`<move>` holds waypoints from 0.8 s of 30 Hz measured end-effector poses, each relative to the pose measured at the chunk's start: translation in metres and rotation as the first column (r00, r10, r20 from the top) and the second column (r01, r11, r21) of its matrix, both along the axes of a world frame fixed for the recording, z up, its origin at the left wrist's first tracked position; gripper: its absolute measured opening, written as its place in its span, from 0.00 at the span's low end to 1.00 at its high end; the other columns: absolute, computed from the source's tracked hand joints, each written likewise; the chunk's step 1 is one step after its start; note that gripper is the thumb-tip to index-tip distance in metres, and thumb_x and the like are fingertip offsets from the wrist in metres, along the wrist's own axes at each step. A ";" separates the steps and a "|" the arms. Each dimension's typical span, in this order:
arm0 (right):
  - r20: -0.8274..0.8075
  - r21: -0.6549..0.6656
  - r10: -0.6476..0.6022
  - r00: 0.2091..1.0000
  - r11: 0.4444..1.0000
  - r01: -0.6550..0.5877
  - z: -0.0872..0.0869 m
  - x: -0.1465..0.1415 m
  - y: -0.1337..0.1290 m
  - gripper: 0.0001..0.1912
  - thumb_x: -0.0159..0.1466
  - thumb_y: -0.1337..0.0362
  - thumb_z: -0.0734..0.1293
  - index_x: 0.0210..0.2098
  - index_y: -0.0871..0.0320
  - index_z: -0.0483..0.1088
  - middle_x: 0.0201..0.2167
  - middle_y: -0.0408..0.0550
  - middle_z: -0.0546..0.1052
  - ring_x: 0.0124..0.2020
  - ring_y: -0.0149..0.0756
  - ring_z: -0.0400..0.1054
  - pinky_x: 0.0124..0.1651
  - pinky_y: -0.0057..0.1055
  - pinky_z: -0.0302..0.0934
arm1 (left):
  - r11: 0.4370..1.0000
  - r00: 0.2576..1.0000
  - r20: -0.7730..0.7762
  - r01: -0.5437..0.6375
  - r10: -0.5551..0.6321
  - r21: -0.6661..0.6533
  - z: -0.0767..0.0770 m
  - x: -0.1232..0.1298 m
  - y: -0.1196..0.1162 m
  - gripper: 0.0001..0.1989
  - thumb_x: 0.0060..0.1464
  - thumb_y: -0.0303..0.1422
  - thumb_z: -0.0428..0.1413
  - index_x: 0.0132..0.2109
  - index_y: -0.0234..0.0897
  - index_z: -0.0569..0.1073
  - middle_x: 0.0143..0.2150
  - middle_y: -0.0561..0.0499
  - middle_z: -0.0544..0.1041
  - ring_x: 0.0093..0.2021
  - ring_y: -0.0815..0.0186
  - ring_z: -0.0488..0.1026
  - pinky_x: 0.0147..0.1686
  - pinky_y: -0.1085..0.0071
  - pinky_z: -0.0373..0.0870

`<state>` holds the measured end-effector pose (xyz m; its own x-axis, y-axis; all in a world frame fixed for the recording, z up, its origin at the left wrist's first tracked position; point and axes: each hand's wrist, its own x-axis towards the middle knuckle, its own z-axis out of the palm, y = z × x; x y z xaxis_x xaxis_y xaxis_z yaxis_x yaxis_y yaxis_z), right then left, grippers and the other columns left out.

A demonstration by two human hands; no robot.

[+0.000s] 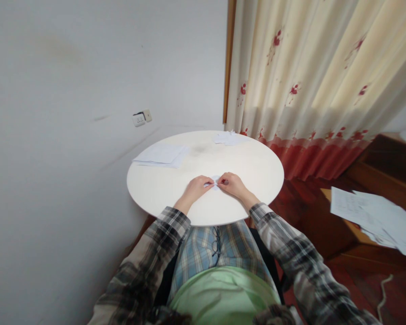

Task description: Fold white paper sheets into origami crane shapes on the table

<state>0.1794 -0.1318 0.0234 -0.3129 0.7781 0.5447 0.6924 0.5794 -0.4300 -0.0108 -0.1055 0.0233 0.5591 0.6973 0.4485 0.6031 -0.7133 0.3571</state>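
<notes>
A small piece of white paper is pinched between both hands over the front half of the round white table. My left hand grips its left end with thumb and fingertips pressed together. On the other end, the thumb and fingers of my right hand are closed. Both hands rest low over the tabletop, fingertips a short gap apart. The fine shape of the paper and its folds is too small to make out.
A stack of white sheets lies at the table's back left, and loose paper pieces at the back. More papers lie on a wooden surface at the right. A wall stands left, a curtain behind.
</notes>
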 end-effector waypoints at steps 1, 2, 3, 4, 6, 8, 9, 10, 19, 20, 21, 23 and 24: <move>0.001 0.002 0.001 1.000 1.000 -0.001 0.000 0.000 0.000 0.02 0.53 0.71 0.66 0.27 0.59 0.71 0.26 0.44 0.72 0.30 0.30 0.63 0.36 0.26 0.55 | 1.000 1.000 0.002 0.001 -0.001 0.000 0.000 0.000 0.000 0.07 0.51 0.32 0.54 0.37 0.38 0.75 0.38 0.50 0.77 0.40 0.65 0.72 0.42 0.70 0.65; 0.002 0.004 0.003 1.000 1.000 -0.003 0.000 0.000 -0.001 0.03 0.53 0.71 0.66 0.27 0.59 0.71 0.26 0.44 0.72 0.30 0.30 0.63 0.36 0.26 0.55 | 1.000 1.000 0.002 0.004 -0.004 0.002 0.001 0.000 0.000 0.07 0.51 0.32 0.54 0.36 0.38 0.75 0.38 0.51 0.77 0.40 0.65 0.72 0.42 0.70 0.66; 0.004 0.006 0.003 1.000 1.000 -0.003 0.001 0.000 -0.001 0.03 0.53 0.72 0.66 0.27 0.59 0.71 0.26 0.44 0.72 0.30 0.30 0.63 0.36 0.26 0.55 | 1.000 1.000 0.001 0.006 -0.006 0.004 0.001 0.000 0.000 0.07 0.51 0.32 0.53 0.36 0.38 0.75 0.38 0.51 0.77 0.40 0.65 0.72 0.42 0.70 0.66; 0.006 0.008 0.004 1.000 1.000 -0.004 0.001 0.000 -0.001 0.03 0.53 0.72 0.66 0.27 0.59 0.71 0.26 0.44 0.72 0.30 0.30 0.63 0.36 0.26 0.55 | 1.000 1.000 0.000 0.007 -0.007 0.005 0.002 0.000 -0.001 0.07 0.51 0.31 0.53 0.36 0.38 0.75 0.38 0.51 0.77 0.40 0.65 0.72 0.42 0.70 0.66; 0.012 0.009 0.006 1.000 1.000 -0.006 0.001 0.000 -0.001 0.03 0.53 0.71 0.66 0.27 0.59 0.71 0.26 0.44 0.72 0.31 0.30 0.63 0.36 0.26 0.55 | 1.000 1.000 -0.002 0.007 -0.007 0.002 0.002 0.001 -0.001 0.07 0.51 0.31 0.53 0.36 0.38 0.75 0.38 0.51 0.77 0.40 0.65 0.72 0.42 0.70 0.66; 0.012 0.005 0.005 1.000 1.000 -0.005 0.001 0.000 -0.001 0.02 0.54 0.70 0.66 0.27 0.59 0.71 0.26 0.44 0.72 0.31 0.30 0.63 0.36 0.26 0.56 | 1.000 1.000 -0.004 0.002 -0.003 -0.007 0.003 0.001 -0.002 0.07 0.51 0.31 0.53 0.36 0.38 0.75 0.38 0.51 0.77 0.40 0.65 0.72 0.42 0.70 0.66; 0.011 0.001 0.005 1.000 1.000 -0.005 0.000 0.000 -0.001 0.02 0.54 0.70 0.66 0.27 0.59 0.71 0.27 0.44 0.72 0.31 0.30 0.63 0.36 0.26 0.56 | 1.000 1.000 -0.005 -0.001 0.001 -0.009 0.003 0.001 -0.002 0.07 0.51 0.32 0.53 0.36 0.38 0.75 0.38 0.51 0.77 0.40 0.65 0.72 0.42 0.70 0.66; 0.010 -0.002 0.005 1.000 1.000 -0.005 0.000 0.000 0.000 0.02 0.54 0.70 0.66 0.28 0.59 0.71 0.27 0.44 0.72 0.31 0.30 0.63 0.36 0.26 0.56 | 1.000 1.000 -0.006 -0.004 0.004 -0.009 0.003 0.001 -0.002 0.07 0.51 0.32 0.53 0.36 0.38 0.75 0.38 0.51 0.77 0.40 0.65 0.72 0.42 0.70 0.66; 0.021 -0.015 -0.007 1.000 1.000 0.008 -0.001 0.000 0.001 0.05 0.54 0.68 0.67 0.32 0.58 0.72 0.30 0.46 0.74 0.32 0.31 0.65 0.38 0.27 0.57 | 1.000 0.998 -0.065 -0.027 0.028 0.016 0.002 0.000 -0.001 0.11 0.56 0.35 0.48 0.41 0.40 0.74 0.39 0.51 0.76 0.40 0.65 0.71 0.42 0.71 0.65; 0.025 -0.017 -0.008 1.000 1.000 0.009 -0.001 0.000 0.001 0.05 0.54 0.68 0.67 0.32 0.58 0.72 0.31 0.46 0.74 0.33 0.32 0.65 0.38 0.27 0.57 | 0.999 0.997 -0.069 -0.035 0.036 0.016 0.002 0.000 -0.001 0.11 0.56 0.34 0.48 0.41 0.40 0.73 0.39 0.51 0.76 0.40 0.65 0.71 0.42 0.71 0.65; 0.028 -0.020 -0.009 1.000 1.000 0.010 -0.001 0.000 0.001 0.06 0.54 0.68 0.67 0.33 0.58 0.72 0.31 0.46 0.74 0.34 0.32 0.65 0.39 0.28 0.57 | 0.999 0.997 -0.071 -0.043 0.044 0.015 0.002 0.001 -0.001 0.11 0.57 0.34 0.47 0.41 0.40 0.73 0.39 0.51 0.76 0.40 0.65 0.70 0.42 0.71 0.65; 0.032 -0.029 -0.010 0.999 1.000 0.011 0.000 0.000 0.001 0.07 0.55 0.69 0.66 0.34 0.58 0.72 0.32 0.46 0.75 0.35 0.33 0.66 0.40 0.28 0.57 | 0.998 0.996 -0.069 -0.056 0.057 0.015 0.003 0.001 -0.001 0.12 0.57 0.34 0.46 0.42 0.40 0.73 0.39 0.51 0.76 0.40 0.65 0.70 0.42 0.70 0.65; 0.034 -0.033 -0.012 0.999 0.999 0.013 0.000 0.000 0.001 0.07 0.56 0.68 0.66 0.35 0.58 0.72 0.33 0.47 0.75 0.35 0.33 0.66 0.40 0.28 0.57 | 0.998 0.996 -0.064 -0.059 0.060 0.015 0.003 0.001 -0.002 0.12 0.57 0.33 0.46 0.42 0.40 0.73 0.39 0.51 0.76 0.40 0.65 0.70 0.42 0.70 0.65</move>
<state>0.1798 -0.1306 0.0232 -0.3209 0.7996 0.5076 0.7141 0.5563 -0.4249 -0.0098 -0.1070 0.0261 0.5447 0.7246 0.4221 0.6660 -0.6797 0.3074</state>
